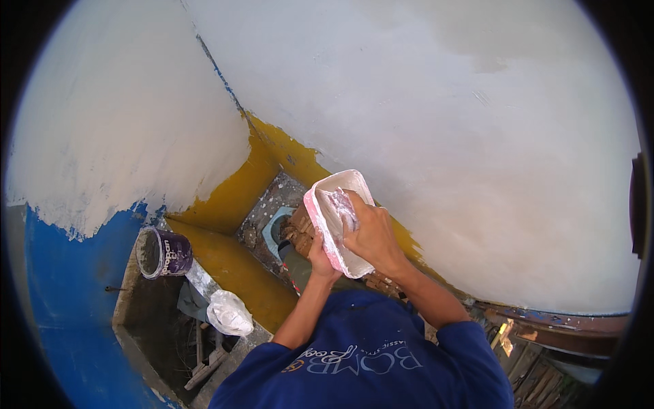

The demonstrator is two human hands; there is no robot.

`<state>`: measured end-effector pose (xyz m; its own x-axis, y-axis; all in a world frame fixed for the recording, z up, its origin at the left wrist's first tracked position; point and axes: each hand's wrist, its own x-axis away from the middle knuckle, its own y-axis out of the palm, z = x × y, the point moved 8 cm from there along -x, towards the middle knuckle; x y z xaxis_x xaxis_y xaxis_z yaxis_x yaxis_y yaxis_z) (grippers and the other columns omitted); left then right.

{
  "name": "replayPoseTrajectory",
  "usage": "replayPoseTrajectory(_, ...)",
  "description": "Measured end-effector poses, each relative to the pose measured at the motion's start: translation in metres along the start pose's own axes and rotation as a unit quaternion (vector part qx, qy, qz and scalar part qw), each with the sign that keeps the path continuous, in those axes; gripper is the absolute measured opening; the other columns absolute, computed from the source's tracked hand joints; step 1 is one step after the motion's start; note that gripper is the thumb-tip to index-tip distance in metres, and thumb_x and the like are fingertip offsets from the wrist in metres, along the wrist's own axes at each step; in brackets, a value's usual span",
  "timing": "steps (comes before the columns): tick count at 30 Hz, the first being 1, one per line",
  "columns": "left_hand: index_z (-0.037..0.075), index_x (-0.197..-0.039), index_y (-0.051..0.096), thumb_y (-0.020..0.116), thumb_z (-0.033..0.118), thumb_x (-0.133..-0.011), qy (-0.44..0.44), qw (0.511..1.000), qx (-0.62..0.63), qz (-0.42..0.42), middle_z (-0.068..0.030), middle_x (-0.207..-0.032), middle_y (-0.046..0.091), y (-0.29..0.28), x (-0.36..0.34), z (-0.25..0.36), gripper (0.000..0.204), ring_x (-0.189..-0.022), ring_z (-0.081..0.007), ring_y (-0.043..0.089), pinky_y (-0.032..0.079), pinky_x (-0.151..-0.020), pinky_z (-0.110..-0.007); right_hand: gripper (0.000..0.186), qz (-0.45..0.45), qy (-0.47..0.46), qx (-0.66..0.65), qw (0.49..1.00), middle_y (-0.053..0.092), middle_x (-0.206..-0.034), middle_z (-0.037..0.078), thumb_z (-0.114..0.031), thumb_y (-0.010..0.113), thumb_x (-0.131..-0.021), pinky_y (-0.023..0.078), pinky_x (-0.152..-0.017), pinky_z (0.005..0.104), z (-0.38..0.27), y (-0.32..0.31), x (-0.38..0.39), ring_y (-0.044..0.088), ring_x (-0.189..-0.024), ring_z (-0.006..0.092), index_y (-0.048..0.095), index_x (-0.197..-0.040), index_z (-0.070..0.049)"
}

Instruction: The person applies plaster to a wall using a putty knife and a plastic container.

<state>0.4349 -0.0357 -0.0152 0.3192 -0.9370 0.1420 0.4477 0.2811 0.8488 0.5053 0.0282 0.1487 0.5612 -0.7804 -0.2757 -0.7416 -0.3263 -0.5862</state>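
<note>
White-smeared walls [436,136] meet above yellow paint [238,191]. The left hand [322,259] holds the tub [315,217] by its left edge (fingertips hidden); the right hand [371,235], fingers curled round a smeared tool [338,206] inside, seems to be scooping; next calls for steadiness.

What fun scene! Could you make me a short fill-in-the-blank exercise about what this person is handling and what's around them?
1. The right hand reaches inside the tray; the supporting hand outside is the ____ one.
2. Under its white smears, the tray's outer side is ____.
3. The bucket near the white bag is ____.
4. At far left, the wall below the white is ____.

Missing words: left; pink; purple; blue.
</note>
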Motion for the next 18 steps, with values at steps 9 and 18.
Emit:
replayPoseTrajectory(9,0.006,-0.143,0.039,0.034,0.045,-0.102,-0.039,0.999,-0.005,0.025,-0.0134,-0.135,0.053,-0.003,-0.013,-0.011,0.056,-0.122,-0.0293,0.053,0.041,-0.106,-0.045,0.038,-0.039,0.091,-0.137,0.986,0.070,-0.099,0.018,0.003,0.064,-0.079,0.051,-0.081,0.0357,0.062,0.014,0.012,0.068,-0.087,0.0265,0.061,-0.117,0.003)
replayPoseTrajectory(18,0.004,-0.145,0.034,0.036,0.045,-0.101,-0.060,0.998,-0.016,0.008,-0.0166,-0.139,0.049,-0.020,-0.009,-0.021,0.060,-0.127,-0.0334,0.050,0.041,-0.108,-0.047,0.034,-0.108,0.207,-0.408,0.882,0.068,-0.106,0.008,0.004,0.068,-0.083,0.052,-0.086,0.0292,0.111,0.019,0.019,0.064,-0.094,0.0147,0.061,-0.116,0.009)
